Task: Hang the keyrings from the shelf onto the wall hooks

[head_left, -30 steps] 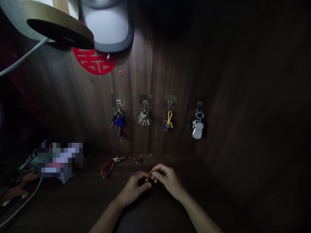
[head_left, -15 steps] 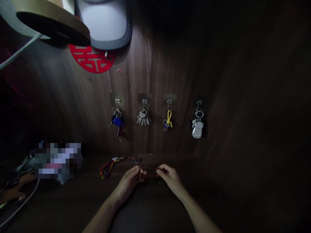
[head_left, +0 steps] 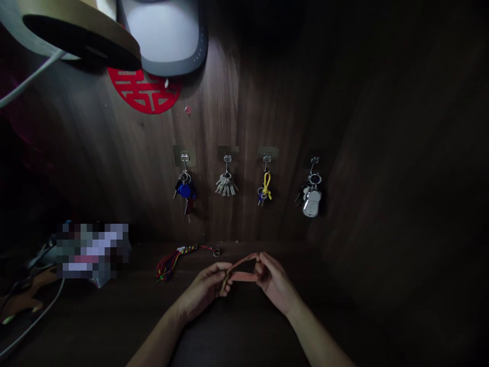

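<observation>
A reddish, woven-looking strap (head_left: pixel 244 276) forms a loop between my two hands, low over the dark wooden surface. My left hand (head_left: pixel 206 285) pinches its left end, where a short tan piece pokes down past the fingers. With fingers closed, my right hand (head_left: pixel 273 278) grips the other side of the loop. Just beyond my left hand lies a multicoloured braided cord keychain (head_left: pixel 187 250) with tassels and a metal ring. Whether the strap carries a key or clasp, I cannot tell.
On the wall hooks hang a blue-tagged key bunch (head_left: pixel 185 190), a plain key bunch (head_left: pixel 226 184), keys with a yellow cord (head_left: pixel 267 187) and keys with a silver fob (head_left: pixel 312 201). At left are a blurred-out box (head_left: pixel 93 252) and a white cable (head_left: pixel 46 318). A lamp (head_left: pixel 82 38) juts in above.
My right hand has shifted slightly right and turned. The strap, a thin dark line before, is now spread into a visible loop. My left hand stays nearly in place.
</observation>
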The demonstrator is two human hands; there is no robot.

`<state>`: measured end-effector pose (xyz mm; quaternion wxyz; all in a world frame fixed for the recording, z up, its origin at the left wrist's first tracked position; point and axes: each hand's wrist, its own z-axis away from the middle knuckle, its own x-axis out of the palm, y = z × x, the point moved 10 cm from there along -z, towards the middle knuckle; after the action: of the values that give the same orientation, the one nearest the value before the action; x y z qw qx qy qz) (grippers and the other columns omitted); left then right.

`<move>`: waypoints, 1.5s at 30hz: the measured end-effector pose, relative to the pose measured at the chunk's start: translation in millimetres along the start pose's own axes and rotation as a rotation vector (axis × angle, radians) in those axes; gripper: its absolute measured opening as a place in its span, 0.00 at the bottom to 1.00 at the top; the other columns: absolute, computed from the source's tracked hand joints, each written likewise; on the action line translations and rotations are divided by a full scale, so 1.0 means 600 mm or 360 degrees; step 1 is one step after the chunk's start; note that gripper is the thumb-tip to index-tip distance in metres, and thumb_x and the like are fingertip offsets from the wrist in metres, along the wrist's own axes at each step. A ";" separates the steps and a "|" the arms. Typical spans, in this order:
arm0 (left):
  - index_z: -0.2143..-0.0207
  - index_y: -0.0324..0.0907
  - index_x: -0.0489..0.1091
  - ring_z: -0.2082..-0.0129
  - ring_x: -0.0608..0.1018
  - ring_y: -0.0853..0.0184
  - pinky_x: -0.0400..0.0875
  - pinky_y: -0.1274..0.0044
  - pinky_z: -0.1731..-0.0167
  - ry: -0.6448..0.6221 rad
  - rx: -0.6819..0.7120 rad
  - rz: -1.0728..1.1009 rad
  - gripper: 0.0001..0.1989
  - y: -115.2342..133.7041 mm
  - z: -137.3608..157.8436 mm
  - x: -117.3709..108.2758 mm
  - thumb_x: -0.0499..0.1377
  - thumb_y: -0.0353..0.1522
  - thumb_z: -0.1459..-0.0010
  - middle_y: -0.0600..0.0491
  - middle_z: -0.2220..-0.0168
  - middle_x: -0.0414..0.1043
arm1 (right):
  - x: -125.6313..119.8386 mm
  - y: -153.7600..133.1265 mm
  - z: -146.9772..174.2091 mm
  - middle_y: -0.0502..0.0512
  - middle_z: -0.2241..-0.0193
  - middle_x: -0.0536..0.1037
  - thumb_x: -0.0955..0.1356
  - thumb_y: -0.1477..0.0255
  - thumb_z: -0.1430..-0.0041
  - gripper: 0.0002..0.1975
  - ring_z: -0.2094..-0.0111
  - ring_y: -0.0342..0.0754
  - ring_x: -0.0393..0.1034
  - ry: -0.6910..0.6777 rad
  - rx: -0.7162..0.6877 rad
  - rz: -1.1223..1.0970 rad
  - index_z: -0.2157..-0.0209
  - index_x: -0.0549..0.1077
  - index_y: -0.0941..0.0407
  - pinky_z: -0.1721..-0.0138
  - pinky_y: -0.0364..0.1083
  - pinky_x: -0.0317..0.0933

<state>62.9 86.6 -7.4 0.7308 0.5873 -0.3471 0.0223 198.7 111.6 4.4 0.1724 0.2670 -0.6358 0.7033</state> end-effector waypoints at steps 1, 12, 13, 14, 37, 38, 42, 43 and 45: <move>0.59 0.39 0.71 0.74 0.72 0.74 0.62 0.80 0.71 0.0025 0.0008 0.0001 0.16 0.001 0.000 -0.003 0.66 0.33 0.51 0.54 0.72 0.71 | -0.005 -0.004 0.000 0.43 0.84 0.66 0.74 0.63 0.56 0.13 0.82 0.37 0.59 0.0023 -0.0020 -0.0035 0.73 0.71 0.55 0.83 0.36 0.55; 0.65 0.40 0.72 0.74 0.67 0.75 0.60 0.80 0.71 -0.0045 0.0095 -0.0226 0.15 0.010 0.003 0.008 0.68 0.36 0.55 0.56 0.70 0.67 | 0.033 -0.024 0.021 0.53 0.64 0.78 0.71 0.65 0.51 0.17 0.65 0.45 0.71 -0.0257 -0.0069 -0.0097 0.57 0.75 0.53 0.61 0.45 0.64; 0.66 0.39 0.72 0.75 0.66 0.76 0.59 0.81 0.72 -0.0040 0.0124 -0.0263 0.15 0.013 0.002 0.008 0.69 0.36 0.56 0.57 0.70 0.67 | 0.037 -0.028 0.023 0.53 0.62 0.78 0.71 0.67 0.51 0.18 0.64 0.45 0.71 -0.0270 -0.0080 -0.0099 0.56 0.75 0.52 0.61 0.45 0.64; 0.68 0.39 0.71 0.75 0.65 0.76 0.59 0.81 0.72 -0.0031 0.0138 -0.0286 0.16 0.013 0.002 0.006 0.69 0.36 0.57 0.57 0.70 0.66 | 0.040 -0.032 0.025 0.53 0.61 0.77 0.71 0.69 0.51 0.19 0.63 0.45 0.71 -0.0270 -0.0099 -0.0097 0.55 0.74 0.52 0.60 0.44 0.64; 0.65 0.37 0.71 0.75 0.69 0.74 0.60 0.79 0.72 0.0001 0.0016 -0.0211 0.16 -0.006 -0.005 -0.001 0.66 0.39 0.52 0.55 0.73 0.68 | 0.083 -0.247 0.010 0.56 0.62 0.80 0.72 0.65 0.52 0.15 0.61 0.51 0.75 -0.0040 -0.0976 0.0909 0.60 0.76 0.52 0.66 0.47 0.69; 0.64 0.38 0.71 0.75 0.69 0.74 0.60 0.79 0.72 -0.0001 0.0018 -0.0204 0.16 -0.005 -0.005 0.000 0.66 0.38 0.52 0.55 0.72 0.68 | 0.081 -0.261 0.008 0.56 0.65 0.81 0.72 0.64 0.52 0.14 0.62 0.51 0.76 0.0004 -0.1034 0.0956 0.62 0.77 0.53 0.67 0.46 0.69; 0.64 0.38 0.71 0.75 0.69 0.74 0.60 0.79 0.72 0.0004 0.0009 -0.0174 0.16 -0.007 -0.006 -0.001 0.66 0.38 0.52 0.54 0.72 0.68 | 0.089 -0.317 0.002 0.55 0.68 0.81 0.71 0.63 0.52 0.13 0.66 0.50 0.76 0.0168 -0.1254 0.1135 0.66 0.77 0.55 0.71 0.45 0.70; 0.64 0.38 0.71 0.75 0.69 0.74 0.60 0.79 0.72 0.0008 0.0005 -0.0166 0.16 -0.007 -0.006 -0.001 0.66 0.38 0.52 0.54 0.72 0.68 | 0.094 -0.330 0.000 0.55 0.69 0.81 0.70 0.63 0.52 0.13 0.67 0.50 0.76 0.0210 -0.1293 0.1185 0.66 0.77 0.56 0.72 0.45 0.69; 0.64 0.38 0.71 0.75 0.69 0.74 0.60 0.79 0.72 0.0019 0.0005 -0.0149 0.15 -0.008 -0.008 -0.003 0.66 0.38 0.52 0.54 0.72 0.68 | 0.108 -0.357 -0.002 0.56 0.70 0.81 0.69 0.63 0.52 0.13 0.69 0.49 0.76 0.0287 -0.1373 0.1291 0.67 0.77 0.56 0.75 0.44 0.68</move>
<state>65.8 89.9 -12.9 0.7322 0.6039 -0.3150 -0.0079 271.3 134.7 214.6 0.0363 -0.1518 -0.8981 0.4111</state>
